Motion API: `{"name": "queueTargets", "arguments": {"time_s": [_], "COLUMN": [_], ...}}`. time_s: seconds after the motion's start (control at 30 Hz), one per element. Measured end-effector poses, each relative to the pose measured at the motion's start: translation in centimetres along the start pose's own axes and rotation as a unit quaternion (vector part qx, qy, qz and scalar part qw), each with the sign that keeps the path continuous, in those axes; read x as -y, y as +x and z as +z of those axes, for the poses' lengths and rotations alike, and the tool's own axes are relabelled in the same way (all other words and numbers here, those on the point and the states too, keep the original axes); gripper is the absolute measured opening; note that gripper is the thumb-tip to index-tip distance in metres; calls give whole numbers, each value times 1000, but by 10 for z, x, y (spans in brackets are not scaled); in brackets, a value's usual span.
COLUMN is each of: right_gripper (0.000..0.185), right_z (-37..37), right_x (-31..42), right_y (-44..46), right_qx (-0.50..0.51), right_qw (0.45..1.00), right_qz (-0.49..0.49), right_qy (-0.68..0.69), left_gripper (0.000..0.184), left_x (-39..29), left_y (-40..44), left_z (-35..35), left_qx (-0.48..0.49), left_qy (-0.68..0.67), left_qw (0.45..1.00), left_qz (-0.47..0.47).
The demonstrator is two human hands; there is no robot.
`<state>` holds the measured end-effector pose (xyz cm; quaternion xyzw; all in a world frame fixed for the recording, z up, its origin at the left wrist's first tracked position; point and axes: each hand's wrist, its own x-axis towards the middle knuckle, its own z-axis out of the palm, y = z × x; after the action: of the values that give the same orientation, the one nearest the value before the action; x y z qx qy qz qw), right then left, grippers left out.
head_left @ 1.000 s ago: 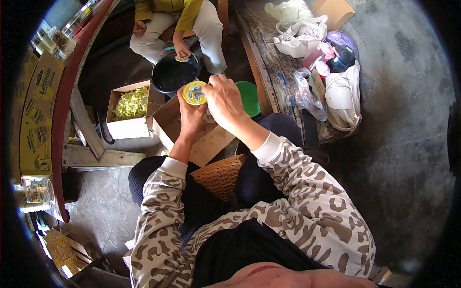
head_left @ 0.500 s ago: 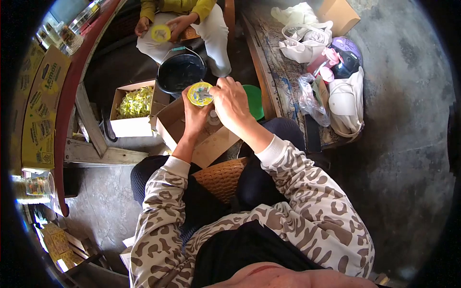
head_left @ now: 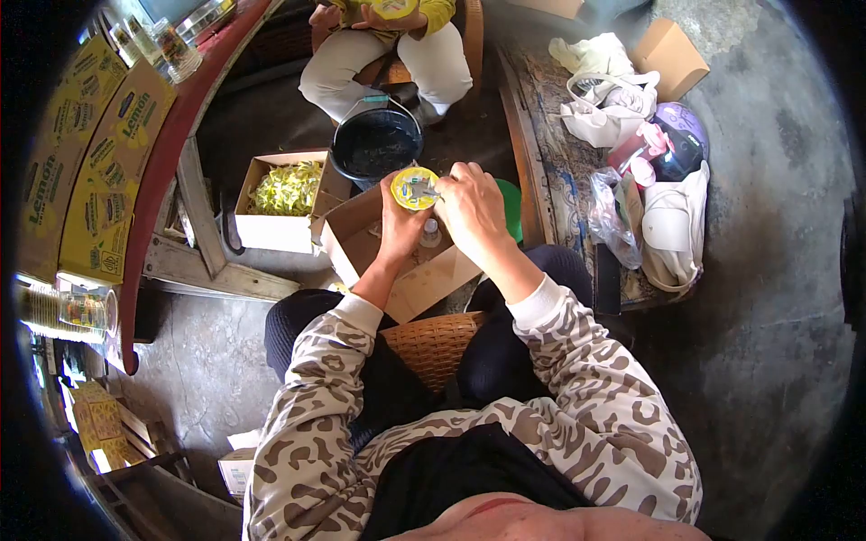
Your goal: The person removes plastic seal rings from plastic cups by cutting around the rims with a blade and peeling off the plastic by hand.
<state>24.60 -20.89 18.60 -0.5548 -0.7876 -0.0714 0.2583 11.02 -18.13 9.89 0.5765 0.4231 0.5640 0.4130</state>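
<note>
My left hand point(head_left: 399, 227) is wrapped round a cup with a yellow-rimmed printed lid point(head_left: 415, 188), held upright above an open cardboard box point(head_left: 424, 293). At the right edge of the lid, the fingers of my right hand point(head_left: 471, 206) are pinched together; what they grip is too small to make out. Inside the box below my hands, a clear plastic item point(head_left: 431, 236) shows in part. Just behind the cup stands a black bucket point(head_left: 377, 144) with its handle up.
A box of yellow-green strips point(head_left: 284, 189) is at the left, beside a wooden frame and red-edged table point(head_left: 194, 95) with lemon cartons. Across from me sits a co-worker point(head_left: 383, 54) with another yellow-lidded cup. Bags and a helmet point(head_left: 681, 144) lie on the right bench.
The view has shifted, so the surroundings appear farther right and lower. The co-worker's hands have left the bucket and now hold a yellow-lidded cup higher up. My hands keep their places at my cup.
</note>
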Motion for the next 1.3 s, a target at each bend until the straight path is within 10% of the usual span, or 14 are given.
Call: {"name": "queueTargets", "arguments": {"time_s": [0.67,1.3], "right_gripper": [9,8], "right_z": [-18,0], "right_x": [-37,-44], "right_y": [15,12], "right_qx": [-66,27], "right_qw": [978,961], "right_qz": [62,68], "right_qy": [189,267], "left_gripper": [67,45], "left_x": [40,195], "left_y": [48,210], "left_z": [-41,-136], "left_qx": [-123,39], "left_qy": [-133,196], "left_qw": [981,943], "left_qz": [-68,-267]}}
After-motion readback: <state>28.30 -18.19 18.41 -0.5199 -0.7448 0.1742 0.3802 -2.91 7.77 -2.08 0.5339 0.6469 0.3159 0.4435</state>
